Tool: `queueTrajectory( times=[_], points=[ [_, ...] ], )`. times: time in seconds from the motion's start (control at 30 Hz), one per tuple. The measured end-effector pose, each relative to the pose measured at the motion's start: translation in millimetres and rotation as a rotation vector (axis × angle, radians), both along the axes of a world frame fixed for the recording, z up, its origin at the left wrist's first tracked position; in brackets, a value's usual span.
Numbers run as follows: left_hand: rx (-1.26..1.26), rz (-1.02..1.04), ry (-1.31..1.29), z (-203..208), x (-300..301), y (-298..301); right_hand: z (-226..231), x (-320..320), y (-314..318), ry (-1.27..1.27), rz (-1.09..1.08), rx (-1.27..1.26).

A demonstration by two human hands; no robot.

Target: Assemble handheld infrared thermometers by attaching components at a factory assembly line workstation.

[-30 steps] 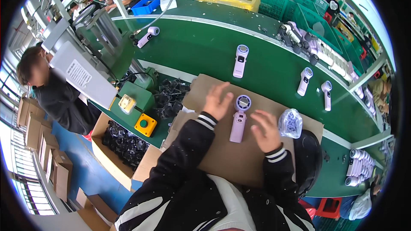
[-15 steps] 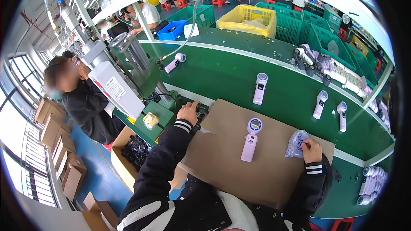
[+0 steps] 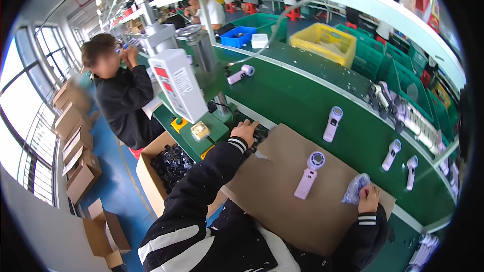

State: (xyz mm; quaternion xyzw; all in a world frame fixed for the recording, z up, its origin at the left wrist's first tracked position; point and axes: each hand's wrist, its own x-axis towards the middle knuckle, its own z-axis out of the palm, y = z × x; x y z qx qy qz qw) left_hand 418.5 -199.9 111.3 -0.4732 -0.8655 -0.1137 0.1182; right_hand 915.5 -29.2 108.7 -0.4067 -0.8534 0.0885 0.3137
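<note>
My left hand [image 3: 245, 132] rests at the far left corner of a brown cardboard sheet [image 3: 267, 181], fingers apart and reaching over small black parts [image 3: 260, 134]. My right hand [image 3: 369, 199] is closed, with bent fingers on the edge of a clear plastic bag [image 3: 355, 188] of small purple pieces. Its fingertips are partly hidden against the bag. Between the hands, a pink handheld fan [image 3: 305, 184] with a round purple-rimmed head lies on the cardboard, touched by neither hand.
Left of my left hand stands a bench press [image 3: 179, 85] with a yellowish fixture [image 3: 200, 131]. Below it, a carton [image 3: 146, 171] holds black parts. More handheld fans [image 3: 333, 124] lie on the green bench. A person in black [image 3: 121, 90] sits at the left.
My view has swung left, so the bench and fans appear shifted in the picture. Both hands stay at about the same places, over the black parts and at the bag.
</note>
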Motion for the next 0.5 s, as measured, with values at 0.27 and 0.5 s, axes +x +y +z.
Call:
queueTrajectory(
  times=[0.27, 0.5],
  points=[
    [0.502, -0.276, -0.377, 27, 24, 3, 3, 0, 11, 0.159, 0.001, 0.076],
    [0.715, -0.604, -1.255, 10, 107, 37, 26, -13, 6, 0.527, 0.09, -0.06]
  ],
)
